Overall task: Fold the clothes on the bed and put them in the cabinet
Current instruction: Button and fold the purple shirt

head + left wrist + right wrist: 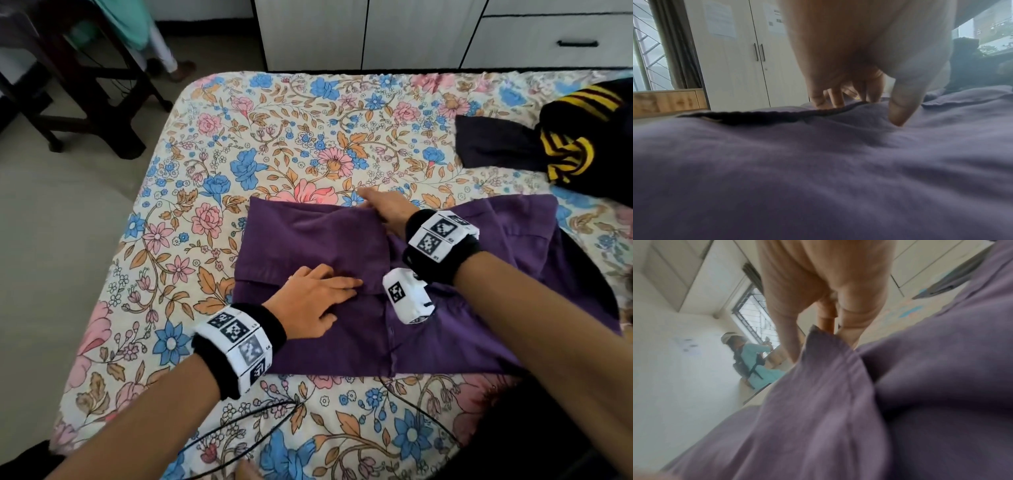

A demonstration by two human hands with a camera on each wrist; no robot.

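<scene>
A purple shirt [342,335] lies spread on the floral bed [274,137], with one flap [308,236] folded over its upper left part. My left hand [318,298] rests flat on the lower edge of that flap, fingers straight and pressing down [869,91]. At the flap's far right corner my right hand [383,205] pinches the purple cloth between thumb and fingers [826,324]. A dark navy garment [496,144] and a black garment with yellow stripes [582,137] lie unfolded at the bed's far right.
White cabinet doors [308,34] and a drawer with a black handle [577,43] stand just beyond the bed. Dark wooden furniture [102,85] stands on the floor at the left. A black cable [257,421] lies on the near bed. A person in teal [754,363] stands by the window.
</scene>
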